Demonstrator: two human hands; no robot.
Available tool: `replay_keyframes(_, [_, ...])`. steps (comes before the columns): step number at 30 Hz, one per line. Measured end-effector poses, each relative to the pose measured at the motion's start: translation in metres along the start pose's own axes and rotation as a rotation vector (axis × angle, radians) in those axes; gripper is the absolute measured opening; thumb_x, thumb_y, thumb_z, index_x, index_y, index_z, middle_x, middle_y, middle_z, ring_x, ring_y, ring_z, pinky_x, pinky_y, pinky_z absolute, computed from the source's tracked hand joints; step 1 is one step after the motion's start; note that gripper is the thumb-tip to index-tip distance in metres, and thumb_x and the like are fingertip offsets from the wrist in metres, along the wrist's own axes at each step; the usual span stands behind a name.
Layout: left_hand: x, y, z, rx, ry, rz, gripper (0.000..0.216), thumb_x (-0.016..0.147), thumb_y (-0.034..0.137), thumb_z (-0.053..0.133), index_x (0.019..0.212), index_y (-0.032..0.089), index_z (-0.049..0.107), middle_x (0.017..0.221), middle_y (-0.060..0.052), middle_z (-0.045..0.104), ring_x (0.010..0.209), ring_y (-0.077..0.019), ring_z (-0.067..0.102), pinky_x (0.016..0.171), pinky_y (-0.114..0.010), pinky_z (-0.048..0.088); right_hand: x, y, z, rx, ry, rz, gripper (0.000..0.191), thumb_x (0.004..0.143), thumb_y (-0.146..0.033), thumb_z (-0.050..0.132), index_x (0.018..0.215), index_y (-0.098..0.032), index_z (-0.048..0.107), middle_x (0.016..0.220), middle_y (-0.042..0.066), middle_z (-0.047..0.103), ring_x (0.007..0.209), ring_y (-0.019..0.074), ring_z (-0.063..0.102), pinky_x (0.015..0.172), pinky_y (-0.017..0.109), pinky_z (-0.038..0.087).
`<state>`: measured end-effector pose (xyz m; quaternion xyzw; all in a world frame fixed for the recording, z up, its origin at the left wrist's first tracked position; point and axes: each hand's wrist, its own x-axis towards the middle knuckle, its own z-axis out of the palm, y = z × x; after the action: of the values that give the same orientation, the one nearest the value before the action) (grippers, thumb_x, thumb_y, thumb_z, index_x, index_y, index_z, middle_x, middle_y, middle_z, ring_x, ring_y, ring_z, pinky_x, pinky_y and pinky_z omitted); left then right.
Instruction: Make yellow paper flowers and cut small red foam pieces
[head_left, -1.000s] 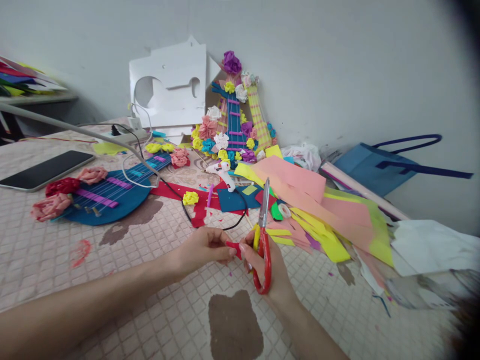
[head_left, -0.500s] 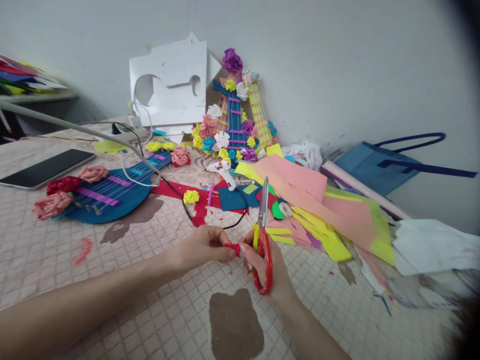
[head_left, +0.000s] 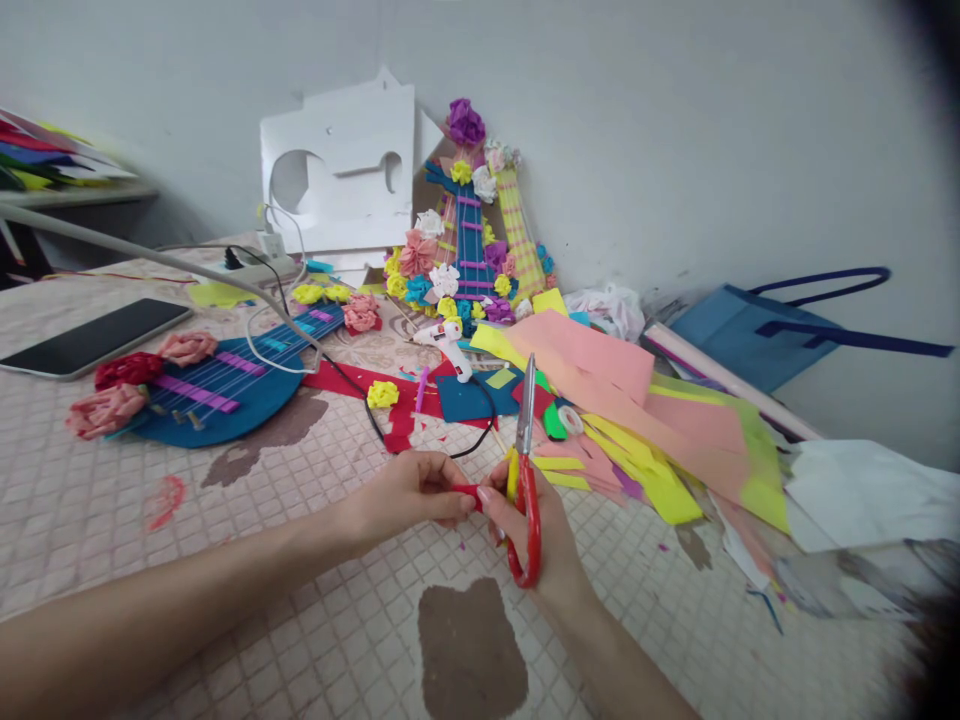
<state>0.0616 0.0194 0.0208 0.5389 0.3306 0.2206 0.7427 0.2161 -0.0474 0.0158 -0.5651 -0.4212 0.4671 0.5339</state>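
Between the fingertips of both hands is a small red strip (head_left: pixel 470 491), perhaps paper, mostly covered by fingers. My left hand (head_left: pixel 409 492) pinches its left end. My right hand (head_left: pixel 544 525) pinches the other end and also carries scissors (head_left: pixel 527 480) with red and yellow handles, blades together and pointing away from me. Just beyond the hands lie a yellow paper flower (head_left: pixel 382 394), red paper (head_left: pixel 401 425) and a white glue gun (head_left: pixel 450 347) with a black cord. At the left rests a blue guitar shape (head_left: pixel 225 390) with purple strips and paper roses (head_left: pixel 109 410).
Pink and yellow paper sheets (head_left: pixel 585 350) spread over the right side, near a blue bag (head_left: pixel 750 330). Flower-covered guitar shapes (head_left: pixel 470 240) lean on the wall beside white cut-out board (head_left: pixel 337 170). A phone (head_left: pixel 94 337) and a white cable (head_left: pixel 187 262) occupy the left.
The red strip shows a little less between my fingertips, and its visible part is slightly higher. Both hands and the scissors stay nearly in place.
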Motion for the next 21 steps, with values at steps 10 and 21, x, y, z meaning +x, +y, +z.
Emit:
replay_keyframes(10, [-0.0005,0.0018,-0.001,0.008,0.045,-0.012,0.034,0.066,0.04,0.076,0.069,0.013,0.055,0.063,-0.001,0.066,0.056,-0.0106,0.06,0.059,-0.024,0.048,0.001,0.0072,-0.0005,0.101,-0.023,-0.006,0.022,0.08,-0.037,0.063,0.083,-0.02,0.049,0.052,-0.01,0.046,0.038,0.0061,0.042,0.036,0.018,0.038])
replay_keyframes(21, [-0.0006,0.0027,-0.0004,0.021,0.042,-0.01,0.036,0.064,0.041,0.076,0.069,0.013,0.054,0.062,-0.001,0.066,0.055,-0.0102,0.06,0.058,-0.024,0.048,0.0003,0.0063,0.0003,0.149,-0.037,-0.012,0.023,0.08,-0.037,0.064,0.082,-0.02,0.05,0.051,-0.01,0.045,0.038,0.0053,0.041,0.037,0.017,0.038])
